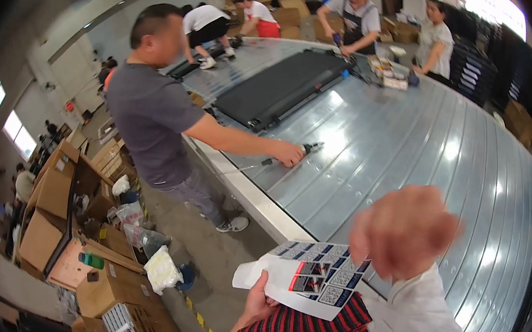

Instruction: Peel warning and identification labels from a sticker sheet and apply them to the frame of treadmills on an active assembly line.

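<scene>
My left hand (259, 303) grips a sheet of labels (320, 277) by its left side. The sheet is white, printed with dark blue blocks, square codes and small pictures with red edges, and its left end curls. Just right of the sheet, my right hand (409, 232) is raised in front of the metal-topped table (478, 208). It is blurred, its fingers look curled in, and whatever may be between them is hidden. A red and black striped cloth (302, 327) covers my left forearm below the sheet. A white sleeve covers my right arm.
A person in a grey shirt (149, 107) leans over the table's left edge, holding a dark tool (303, 151). A large black panel (283, 86) lies farther back. Several people work around the far end. Open cardboard boxes (125, 310) and plastic bags line the floor at left.
</scene>
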Demonstrator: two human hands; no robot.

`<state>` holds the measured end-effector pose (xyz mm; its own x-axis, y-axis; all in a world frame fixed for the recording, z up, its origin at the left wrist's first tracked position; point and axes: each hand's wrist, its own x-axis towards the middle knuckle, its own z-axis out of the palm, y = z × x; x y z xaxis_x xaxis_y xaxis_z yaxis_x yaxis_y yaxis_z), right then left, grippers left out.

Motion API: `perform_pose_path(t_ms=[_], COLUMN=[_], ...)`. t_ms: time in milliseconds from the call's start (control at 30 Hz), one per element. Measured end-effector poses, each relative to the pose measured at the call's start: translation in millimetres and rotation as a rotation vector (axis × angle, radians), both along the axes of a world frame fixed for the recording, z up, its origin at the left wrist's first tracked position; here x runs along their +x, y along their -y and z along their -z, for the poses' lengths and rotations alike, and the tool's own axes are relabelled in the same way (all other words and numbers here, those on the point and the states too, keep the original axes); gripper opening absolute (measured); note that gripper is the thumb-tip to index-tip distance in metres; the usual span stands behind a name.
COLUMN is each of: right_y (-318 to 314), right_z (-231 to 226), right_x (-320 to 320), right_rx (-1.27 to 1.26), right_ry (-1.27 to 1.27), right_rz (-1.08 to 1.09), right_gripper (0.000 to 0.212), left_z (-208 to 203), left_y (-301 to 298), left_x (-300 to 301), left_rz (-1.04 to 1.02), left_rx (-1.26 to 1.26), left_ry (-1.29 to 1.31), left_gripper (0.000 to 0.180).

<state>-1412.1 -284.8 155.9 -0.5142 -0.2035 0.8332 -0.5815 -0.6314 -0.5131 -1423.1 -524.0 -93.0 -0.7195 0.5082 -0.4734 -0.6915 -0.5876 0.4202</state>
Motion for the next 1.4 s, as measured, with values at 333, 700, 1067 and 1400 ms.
perform_pose_path(t_ms=[333, 700, 1067, 1400], right_y=[-36, -46, 54, 149], right_z=[194, 176, 126, 165], right_x=[-22, -30, -41, -20], right_rx=[0.301, 0.618, 1.207, 1.205], right_ry=[1.021, 0.648, -0.410, -0.464], right_rz=[0.231, 0.789, 0.550, 0.064], right_gripper=[0.034, 0.019, 0.034, 0.014], left_z=[-13, -78, -65, -53], left_y=[6, 6, 31, 104], left_x=[0, -20, 24, 90], left_rz=[-0.269, -0.506, 0.003, -0.001], left_rx=[-0.061, -0.590, -1.418, -1.546], left_ry=[-0.043, -0.972, -1.525, -1.377], left_gripper=[0.025, 0.030, 0.022, 0.014])
